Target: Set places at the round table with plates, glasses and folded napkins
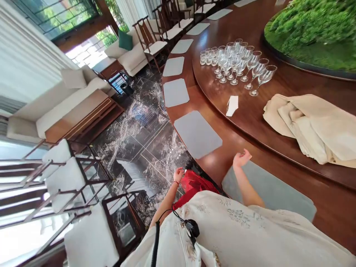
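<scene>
My right hand [242, 158] is held over the round wooden table [222, 157], near a grey placemat [278, 193]. Its fingers are loosely spread and nothing is in them. Beside my red skirt [196, 181], off the table's edge, is my left hand [178, 174], a thin red band at its wrist. Its fingers look loosely bent and apart, and I see no object in them. Another grey placemat [198, 134] lies ahead, between the two hands. On the raised turntable [250, 126] rest a small white folded piece [232, 105] and a heap of beige cloth [314, 122].
Several stemmed wine glasses [235, 66] and small tumblers [208, 57] stand grouped on the turntable, beside a green plant centrepiece [314, 40]. White-seated chairs [65, 178] stand on the left over a dark marble floor [144, 137]. Farther off is a beige sofa [63, 100].
</scene>
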A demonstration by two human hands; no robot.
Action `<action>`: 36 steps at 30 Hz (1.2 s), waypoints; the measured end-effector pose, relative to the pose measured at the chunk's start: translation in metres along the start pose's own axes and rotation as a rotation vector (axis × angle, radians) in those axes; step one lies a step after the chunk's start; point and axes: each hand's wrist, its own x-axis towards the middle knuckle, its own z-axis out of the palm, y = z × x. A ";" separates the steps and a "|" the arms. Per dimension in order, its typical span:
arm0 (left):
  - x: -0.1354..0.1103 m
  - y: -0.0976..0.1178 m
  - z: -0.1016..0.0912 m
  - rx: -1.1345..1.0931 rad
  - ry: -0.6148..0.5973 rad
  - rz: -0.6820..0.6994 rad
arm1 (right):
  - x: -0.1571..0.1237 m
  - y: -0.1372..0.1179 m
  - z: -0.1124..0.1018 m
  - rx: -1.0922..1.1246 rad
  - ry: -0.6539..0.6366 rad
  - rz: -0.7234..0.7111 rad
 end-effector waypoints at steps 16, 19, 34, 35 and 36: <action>0.412 0.332 0.088 0.091 -0.374 0.256 | 0.079 -0.263 0.192 0.403 -0.245 -0.127; 0.523 0.411 0.158 0.095 -0.454 0.351 | 0.133 -0.297 0.185 0.408 -0.120 -0.110; 0.817 0.653 0.454 0.329 -0.331 0.549 | 0.333 -0.313 0.433 0.444 0.043 0.326; 0.825 0.660 0.461 0.365 -0.326 0.550 | 0.341 -0.316 0.444 0.415 0.043 0.326; 0.832 0.666 0.466 0.399 -0.325 0.557 | 0.349 -0.320 0.453 0.372 0.028 0.329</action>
